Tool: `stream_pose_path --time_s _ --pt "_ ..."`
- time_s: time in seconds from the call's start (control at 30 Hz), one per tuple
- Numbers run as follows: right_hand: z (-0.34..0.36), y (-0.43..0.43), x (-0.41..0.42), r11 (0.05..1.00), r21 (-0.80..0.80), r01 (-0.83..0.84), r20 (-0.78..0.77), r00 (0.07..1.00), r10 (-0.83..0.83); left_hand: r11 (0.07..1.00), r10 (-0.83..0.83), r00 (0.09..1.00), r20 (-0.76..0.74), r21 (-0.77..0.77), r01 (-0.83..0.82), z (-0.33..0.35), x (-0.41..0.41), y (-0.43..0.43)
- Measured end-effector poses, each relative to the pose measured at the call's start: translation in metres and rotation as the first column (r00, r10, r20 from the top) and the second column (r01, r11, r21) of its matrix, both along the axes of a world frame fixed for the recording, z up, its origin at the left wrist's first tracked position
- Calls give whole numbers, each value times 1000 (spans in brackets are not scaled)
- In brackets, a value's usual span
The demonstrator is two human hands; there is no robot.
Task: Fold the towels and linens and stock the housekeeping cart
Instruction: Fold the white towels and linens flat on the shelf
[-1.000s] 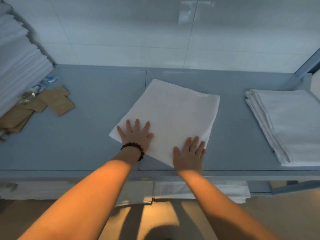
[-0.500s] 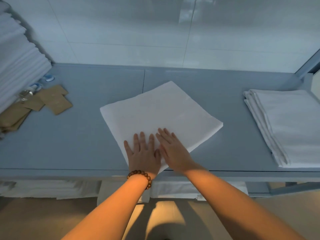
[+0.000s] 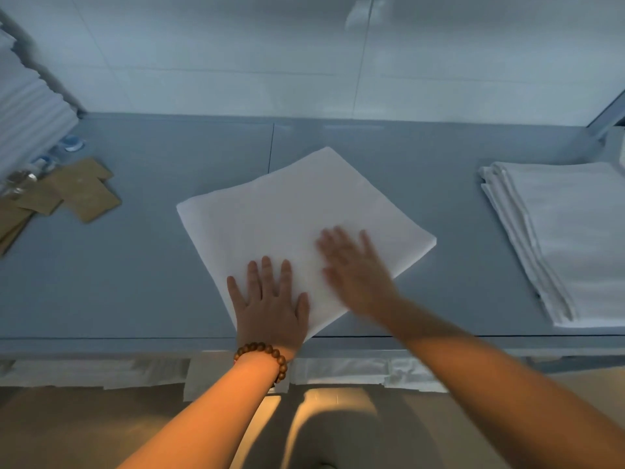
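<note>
A folded white towel (image 3: 304,211) lies flat on the grey top (image 3: 135,272), turned so one corner points at the wall (image 3: 236,55) and another reaches the near edge. The left hand (image 3: 270,306) presses flat on the towel's near corner, fingers straight and spread, gripping nothing; a bead bracelet (image 3: 262,354) circles its wrist. The right hand (image 3: 355,272) is just beside it, over the towel's near right part, fingers straight and spread, holding nothing. It is blurred, so I cannot tell whether the palm touches the cloth. The two hands are apart. Well to the right on the same top sits a pile of folded white linens (image 3: 571,238). At the far left a tall stack of white cloth (image 3: 27,113) reaches into view. Before it lie flat brown packets (image 3: 84,194), overlapping one another, with small blue caps (image 3: 73,143) close by the stack. Below the top's near edge, more white linen (image 3: 345,370) shows on a lower level
</note>
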State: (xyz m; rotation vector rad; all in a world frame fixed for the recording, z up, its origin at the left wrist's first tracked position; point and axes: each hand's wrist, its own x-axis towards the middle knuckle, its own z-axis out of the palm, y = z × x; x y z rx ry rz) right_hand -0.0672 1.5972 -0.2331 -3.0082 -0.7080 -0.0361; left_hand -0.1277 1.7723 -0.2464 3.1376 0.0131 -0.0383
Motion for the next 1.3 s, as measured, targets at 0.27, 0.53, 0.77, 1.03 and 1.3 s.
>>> stream_pose_path --time_s 0.27,0.53,0.77,1.03,1.3 --pt "2 -86 46 956 -153 249 -76 962 -262 1000 -9 1000 23 -17 10 1 1 -3" --pt "-1 -34 8 994 -95 51 -68 996 -57 1000 14 1000 -11 -17 -14 0 0 -6" --pt "1 -52 38 954 -255 154 -93 979 -183 991 63 993 -96 -112 -74 9 -7 -29" --pt "-15 62 -11 904 -11 428 -146 893 -425 937 -7 1000 29 -349 17 18 21 18" --pt "-23 67 -15 897 -3 442 -61 895 -441 984 -31 995 -100 -180 12 -11 84 91"
